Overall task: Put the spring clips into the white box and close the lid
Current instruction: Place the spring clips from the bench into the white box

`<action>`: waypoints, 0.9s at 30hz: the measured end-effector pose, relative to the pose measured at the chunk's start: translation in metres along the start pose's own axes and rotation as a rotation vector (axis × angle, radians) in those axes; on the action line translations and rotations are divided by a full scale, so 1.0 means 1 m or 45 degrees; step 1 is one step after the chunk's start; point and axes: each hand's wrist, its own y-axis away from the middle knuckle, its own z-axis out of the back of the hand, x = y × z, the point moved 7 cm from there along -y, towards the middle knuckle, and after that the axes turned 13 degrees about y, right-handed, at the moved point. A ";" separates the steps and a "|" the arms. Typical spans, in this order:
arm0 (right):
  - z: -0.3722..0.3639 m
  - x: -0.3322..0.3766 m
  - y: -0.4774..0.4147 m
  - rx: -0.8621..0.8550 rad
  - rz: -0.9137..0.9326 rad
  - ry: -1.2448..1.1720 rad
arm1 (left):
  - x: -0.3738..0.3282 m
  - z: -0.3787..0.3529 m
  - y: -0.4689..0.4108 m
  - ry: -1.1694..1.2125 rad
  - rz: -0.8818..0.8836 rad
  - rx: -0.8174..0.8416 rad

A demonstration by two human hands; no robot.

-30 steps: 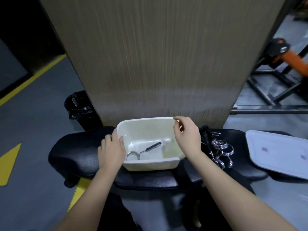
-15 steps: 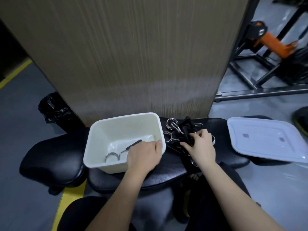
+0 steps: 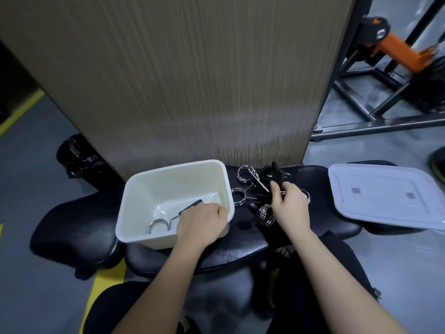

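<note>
A white box [image 3: 149, 184] stands open on a black padded bench [image 3: 236, 247]. One spring clip [image 3: 168, 219] with a black handle lies on its floor. My left hand [image 3: 201, 224] grips the box's near right rim. To the right of the box lies a pile of spring clips [image 3: 255, 189], steel coils with black handles. My right hand [image 3: 290, 207] is closed on a black-handled clip [image 3: 274, 177] in that pile. The white lid [image 3: 385, 196] lies flat at the far right of the bench.
A tall wood-grain panel [image 3: 192, 80] rises right behind the bench. A black bin with a bag [image 3: 77, 155] stands on the floor at the left. Dark metal gym frames with an orange part [image 3: 395, 49] stand at the right. Yellow lines mark the grey floor.
My right hand left the box's far rim and went right into the clip pile. My left hand shifted from the box's left side to its near right rim. The camera turned right.
</note>
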 end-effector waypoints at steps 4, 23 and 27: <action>0.025 -0.001 0.004 -0.094 -0.141 -0.337 | 0.000 0.001 -0.001 0.005 -0.002 0.006; 0.024 0.098 0.028 0.454 -0.263 -0.911 | 0.134 0.121 0.005 0.180 0.121 -0.743; -0.011 0.136 0.037 0.591 -0.205 -0.839 | 0.179 0.088 0.001 0.301 0.451 -0.402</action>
